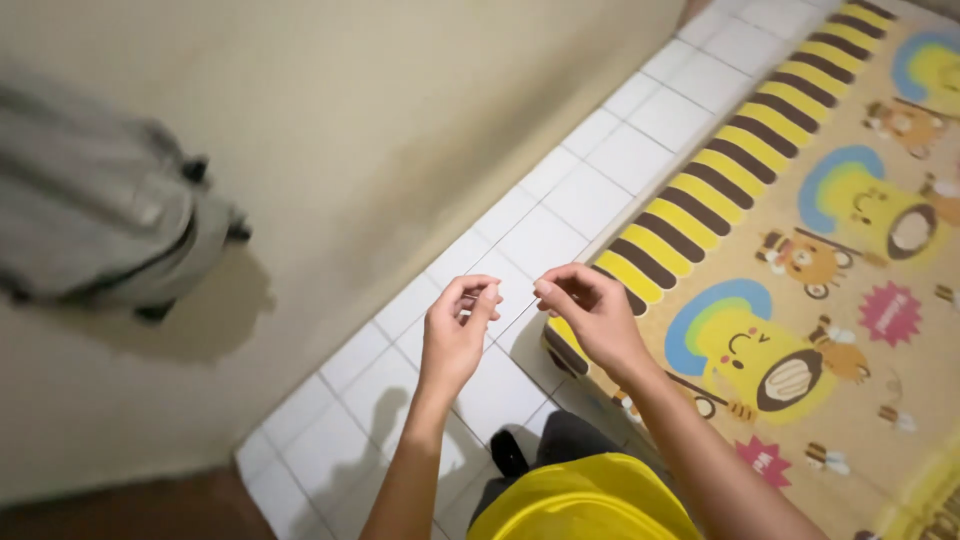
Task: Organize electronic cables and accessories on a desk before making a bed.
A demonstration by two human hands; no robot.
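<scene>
Hands raised over white floor tiles (560, 215), left hand (455, 335) and right hand (590, 310) fingertips pinched on something too small to tell, bee-print mat (800, 250) beside.

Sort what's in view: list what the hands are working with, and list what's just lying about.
In hand:
left hand, fingertips pinched
right hand, fingertips pinched
whatever is held between them is too small to tell

Lying about:
grey backpack against the wall
cartoon play mat
white floor tiles
yellow tub

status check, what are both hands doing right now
Left hand and right hand raised close together over white tiled floor, fingertips pinched. Anything held too small to tell. Nothing between them.
</scene>
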